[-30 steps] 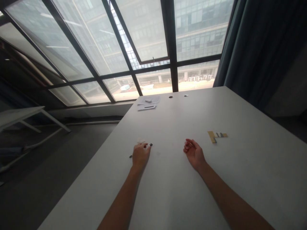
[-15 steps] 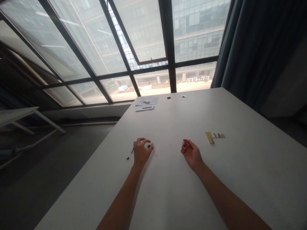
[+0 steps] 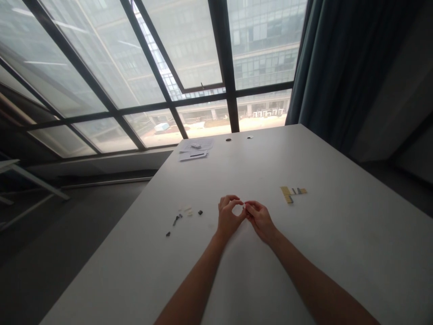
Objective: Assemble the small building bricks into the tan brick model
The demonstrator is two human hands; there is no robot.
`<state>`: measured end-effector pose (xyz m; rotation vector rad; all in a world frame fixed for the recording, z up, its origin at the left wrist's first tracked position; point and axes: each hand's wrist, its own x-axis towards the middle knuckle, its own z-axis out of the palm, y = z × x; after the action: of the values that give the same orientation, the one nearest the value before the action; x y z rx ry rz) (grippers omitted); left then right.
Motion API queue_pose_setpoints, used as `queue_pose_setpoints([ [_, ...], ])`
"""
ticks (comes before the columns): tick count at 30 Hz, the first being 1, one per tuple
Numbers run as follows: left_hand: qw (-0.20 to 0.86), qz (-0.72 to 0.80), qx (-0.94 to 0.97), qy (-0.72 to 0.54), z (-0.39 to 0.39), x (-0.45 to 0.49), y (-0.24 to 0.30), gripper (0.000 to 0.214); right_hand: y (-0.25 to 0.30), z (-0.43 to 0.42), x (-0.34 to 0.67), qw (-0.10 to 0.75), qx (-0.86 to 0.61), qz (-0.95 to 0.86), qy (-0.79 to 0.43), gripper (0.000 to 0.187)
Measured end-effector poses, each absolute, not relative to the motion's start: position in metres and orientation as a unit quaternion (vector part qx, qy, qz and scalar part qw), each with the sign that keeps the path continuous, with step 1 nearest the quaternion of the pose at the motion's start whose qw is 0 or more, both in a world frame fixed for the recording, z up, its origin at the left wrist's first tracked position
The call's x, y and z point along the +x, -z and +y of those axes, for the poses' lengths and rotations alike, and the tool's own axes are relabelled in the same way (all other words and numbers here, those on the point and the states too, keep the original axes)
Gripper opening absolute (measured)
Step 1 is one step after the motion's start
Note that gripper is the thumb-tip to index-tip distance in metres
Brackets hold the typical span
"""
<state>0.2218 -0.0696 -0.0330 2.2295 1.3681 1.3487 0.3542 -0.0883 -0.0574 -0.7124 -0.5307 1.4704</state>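
My left hand (image 3: 230, 215) is closed in a pinch, its thumb and index fingertips meeting at a small white piece (image 3: 244, 206). My right hand (image 3: 261, 219) is closed too, its fingertips at the same white piece from the other side. The piece is too small to tell its kind. To the left lie small loose pieces: a black piece (image 3: 200, 212), several off-white pieces (image 3: 188, 210), a dark grey elongated piece (image 3: 175, 220) and another black piece (image 3: 168, 234). Right of my hands lies a flat yellow and grey assembly (image 3: 287, 192) of small brick-like parts.
The white table (image 3: 243, 167) reaches to the windows. Papers (image 3: 194, 149) with a dark strip on them lie at its far left corner. Two round holes, one of them a dark cable hole (image 3: 228, 140), are near the far edge. A dark curtain (image 3: 324, 67) hangs at the right.
My left hand has moved right from the loose pieces and now meets my right hand, which has closed its fingers. The off-white pieces are uncovered. The view has turned slightly right.
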Motion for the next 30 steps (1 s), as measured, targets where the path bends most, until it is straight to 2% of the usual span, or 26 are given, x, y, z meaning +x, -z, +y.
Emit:
queue_pose_setpoints([
  [11,0.171,0.410,0.748,-0.493,-0.0707,0.2204,0.0431,0.013,0.0536,-0.0912,0.3574,0.645,-0.317,-0.220,-0.660,0.032],
  [30,0.145,0.404,0.745,-0.511,-0.0755,0.2254,0.0363,0.008,0.0509,-0.0980,0.3582,0.645,-0.327,-0.264,-0.638,0.028],
])
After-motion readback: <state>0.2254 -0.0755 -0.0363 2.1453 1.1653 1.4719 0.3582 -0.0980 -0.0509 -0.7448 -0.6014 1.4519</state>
